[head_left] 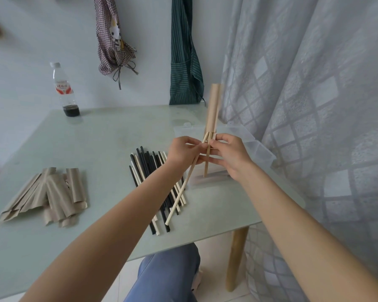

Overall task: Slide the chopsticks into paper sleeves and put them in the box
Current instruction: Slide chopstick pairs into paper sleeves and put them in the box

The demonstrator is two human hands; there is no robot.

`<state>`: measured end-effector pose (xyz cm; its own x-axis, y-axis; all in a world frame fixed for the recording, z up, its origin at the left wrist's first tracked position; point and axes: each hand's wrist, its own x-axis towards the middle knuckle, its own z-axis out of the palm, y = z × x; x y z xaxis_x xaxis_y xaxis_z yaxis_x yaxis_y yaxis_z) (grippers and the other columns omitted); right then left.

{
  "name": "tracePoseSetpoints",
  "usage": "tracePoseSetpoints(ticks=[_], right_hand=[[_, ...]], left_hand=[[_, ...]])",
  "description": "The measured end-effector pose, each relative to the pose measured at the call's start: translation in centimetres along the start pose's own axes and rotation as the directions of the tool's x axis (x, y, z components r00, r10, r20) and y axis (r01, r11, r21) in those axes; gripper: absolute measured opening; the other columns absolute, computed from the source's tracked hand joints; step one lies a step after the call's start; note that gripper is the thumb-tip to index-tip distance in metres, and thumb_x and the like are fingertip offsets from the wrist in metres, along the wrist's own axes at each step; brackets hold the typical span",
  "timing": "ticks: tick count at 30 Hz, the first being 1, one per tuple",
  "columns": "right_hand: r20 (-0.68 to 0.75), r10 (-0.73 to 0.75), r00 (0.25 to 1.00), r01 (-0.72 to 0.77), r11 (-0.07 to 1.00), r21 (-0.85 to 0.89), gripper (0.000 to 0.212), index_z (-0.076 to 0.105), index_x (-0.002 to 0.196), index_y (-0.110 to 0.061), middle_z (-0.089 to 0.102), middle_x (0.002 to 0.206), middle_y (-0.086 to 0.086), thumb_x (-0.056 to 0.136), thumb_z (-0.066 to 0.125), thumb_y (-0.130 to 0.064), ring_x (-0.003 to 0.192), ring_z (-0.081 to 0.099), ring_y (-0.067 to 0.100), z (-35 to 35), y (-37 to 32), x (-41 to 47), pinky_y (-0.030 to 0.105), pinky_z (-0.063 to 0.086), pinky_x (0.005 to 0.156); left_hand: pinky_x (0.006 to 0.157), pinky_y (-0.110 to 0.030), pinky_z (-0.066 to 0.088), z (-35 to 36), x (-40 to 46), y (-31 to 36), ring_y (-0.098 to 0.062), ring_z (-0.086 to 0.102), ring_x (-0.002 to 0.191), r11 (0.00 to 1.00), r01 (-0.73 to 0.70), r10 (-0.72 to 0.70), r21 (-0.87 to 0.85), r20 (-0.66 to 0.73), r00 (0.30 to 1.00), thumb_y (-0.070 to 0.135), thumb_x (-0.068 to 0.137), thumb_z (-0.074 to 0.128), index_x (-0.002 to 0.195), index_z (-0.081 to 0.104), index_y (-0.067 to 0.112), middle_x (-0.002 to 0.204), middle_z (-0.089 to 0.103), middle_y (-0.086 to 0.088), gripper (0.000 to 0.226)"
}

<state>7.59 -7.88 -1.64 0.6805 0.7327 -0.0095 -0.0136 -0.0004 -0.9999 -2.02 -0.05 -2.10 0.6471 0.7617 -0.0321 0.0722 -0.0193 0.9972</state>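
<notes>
Both hands meet above the table's right side. My left hand grips a light wooden chopstick that slants down to the left. My right hand pinches a second wooden chopstick and the open mouth of a brown paper sleeve, which stands upright above the fingers. The top ends of both chopsticks sit at the sleeve's mouth. Behind the hands lies a clear plastic box with its lid open. A pile of black and light chopsticks lies on the table. A heap of brown paper sleeves rests at the left.
A plastic bottle with dark liquid stands at the table's far left. Two aprons hang on the wall behind. A patterned curtain falls along the table's right edge. My knee in blue trousers shows below the glass table.
</notes>
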Motion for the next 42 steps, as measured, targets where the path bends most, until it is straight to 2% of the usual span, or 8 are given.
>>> tracePoseSetpoints(ticks=[5, 11, 18, 31, 34, 36, 39, 42], right_hand=[[-0.014, 0.015, 1.000, -0.015, 1.000, 0.006, 0.010, 0.060, 0.092, -0.007, 0.068, 0.086, 0.010, 0.095, 0.051, -0.007, 0.077, 0.067, 0.020, 0.0, 0.4, 0.2, 0.031, 0.056, 0.066], [-0.061, 0.029, 0.998, -0.028, 0.999, 0.027, 0.010, 0.061, 0.095, -0.005, 0.070, 0.085, 0.006, 0.095, 0.051, -0.007, 0.076, 0.069, 0.018, -0.3, 0.6, 0.5, 0.030, 0.056, 0.065], [-0.036, 0.027, 0.999, -0.024, 0.998, 0.064, 0.009, 0.062, 0.092, -0.006, 0.068, 0.087, 0.010, 0.093, 0.053, -0.005, 0.076, 0.068, 0.018, -0.2, 0.7, 0.2, 0.029, 0.057, 0.066], [0.044, 0.029, 0.999, -0.029, 1.000, -0.001, 0.010, 0.063, 0.090, -0.009, 0.066, 0.089, 0.006, 0.093, 0.054, -0.005, 0.079, 0.065, 0.014, -0.5, 0.9, -0.3, 0.027, 0.053, 0.068], [0.042, 0.025, 0.999, -0.024, 0.999, -0.021, 0.015, 0.062, 0.083, -0.009, 0.065, 0.084, 0.007, 0.093, 0.053, -0.002, 0.073, 0.065, 0.014, -0.3, 0.9, -0.5, 0.024, 0.054, 0.065], [0.015, 0.022, 1.000, -0.022, 1.000, 0.017, 0.006, 0.059, 0.092, -0.004, 0.065, 0.082, 0.010, 0.091, 0.055, 0.001, 0.067, 0.067, 0.014, -0.2, 0.8, -0.5, 0.021, 0.056, 0.062], [-0.004, 0.043, 0.999, -0.043, 0.997, 0.062, 0.021, 0.050, 0.103, -0.005, 0.067, 0.087, 0.017, 0.086, 0.059, 0.004, 0.066, 0.070, 0.020, -0.4, 0.4, -0.4, 0.026, 0.058, 0.064], [0.097, 0.062, 0.993, -0.066, 0.997, 0.031, 0.004, 0.058, 0.092, -0.005, 0.068, 0.088, 0.015, 0.089, 0.059, -0.004, 0.072, 0.070, 0.026, -0.7, -0.2, -0.6, 0.033, 0.059, 0.067]], left_hand=[[0.055, -0.017, 0.053, -0.1, 0.3, -0.2, -0.009, 0.063, 0.054, 1.000, -0.006, 0.006, 0.001, -0.072, 0.997, 0.017, 0.078, 0.076, 0.084, 0.058, 0.004, 0.069, 0.066, -0.006, 0.024], [0.076, -0.016, 0.053, -0.4, 0.1, -0.4, -0.013, 0.062, 0.081, 0.998, -0.039, 0.037, 0.046, 0.038, 0.999, -0.001, 0.089, 0.051, 0.097, 0.070, 0.001, 0.090, 0.070, -0.011, 0.021], [0.086, -0.029, 0.054, -0.7, 0.2, -0.4, -0.023, 0.068, 0.086, 0.999, -0.017, 0.016, 0.027, 0.039, 0.999, 0.000, 0.080, 0.069, 0.075, 0.067, 0.006, 0.080, 0.070, -0.009, 0.008], [0.080, -0.021, 0.057, -0.4, 0.4, -0.5, -0.021, 0.070, 0.084, 0.994, -0.019, 0.026, -0.103, 0.066, 0.997, 0.002, 0.079, 0.072, 0.101, 0.065, -0.004, 0.093, 0.070, -0.015, 0.024], [0.079, -0.020, 0.057, -0.4, 0.1, -0.5, -0.018, 0.070, 0.081, 0.997, -0.054, 0.060, -0.058, 0.096, 0.994, 0.004, 0.081, 0.070, 0.092, 0.070, 0.003, 0.088, 0.071, -0.011, 0.011], [0.078, -0.020, 0.057, -0.4, 0.0, -0.4, -0.017, 0.069, 0.077, 0.996, -0.063, 0.068, -0.065, 0.089, 0.994, 0.003, 0.081, 0.069, 0.087, 0.071, 0.007, 0.084, 0.071, -0.008, 0.008], [0.073, -0.019, 0.057, -0.5, 0.0, -0.3, -0.016, 0.069, 0.073, 0.996, -0.063, 0.068, -0.066, 0.088, 0.994, 0.002, 0.079, 0.071, 0.085, 0.071, 0.006, 0.080, 0.070, -0.007, 0.008], [0.071, -0.019, 0.058, -0.9, 0.1, -0.2, -0.017, 0.068, 0.071, 0.997, -0.072, 0.072, -0.002, 0.086, 0.994, -0.002, 0.079, 0.070, 0.085, 0.071, 0.005, 0.077, 0.069, -0.007, 0.010]])
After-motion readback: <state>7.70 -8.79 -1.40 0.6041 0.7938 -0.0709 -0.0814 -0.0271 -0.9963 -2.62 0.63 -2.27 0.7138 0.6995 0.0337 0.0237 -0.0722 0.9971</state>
